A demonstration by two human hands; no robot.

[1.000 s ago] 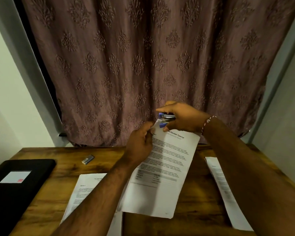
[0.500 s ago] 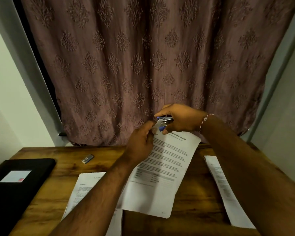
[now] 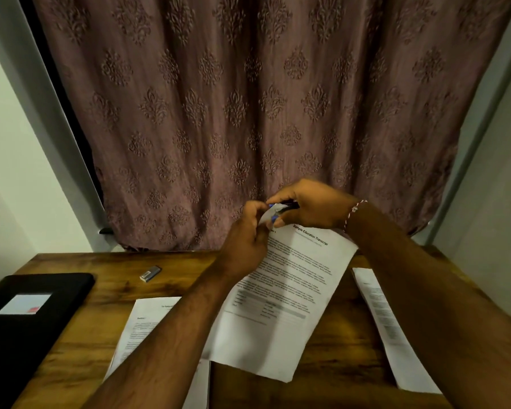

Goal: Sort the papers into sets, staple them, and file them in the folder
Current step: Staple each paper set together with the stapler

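Right hand (image 3: 313,206) grips the stapler (image 3: 275,212) over the top corner of the paper set (image 3: 281,302), held above the table (image 3: 101,290) – left hand (image 3: 248,237) pinches that corner – sheets could slip, so the staple misses a page

The curtain (image 3: 248,113) is dusty mauve, patterned with rows of damask motifs. The surface (image 3: 106,290) shows warm brown wood grain. The folder (image 3: 27,343) is black — its label (image 3: 24,304) pale with a red mark. The held sheet (image 3: 278,326) is white with black print, the stapler (image 3: 273,218) blue.
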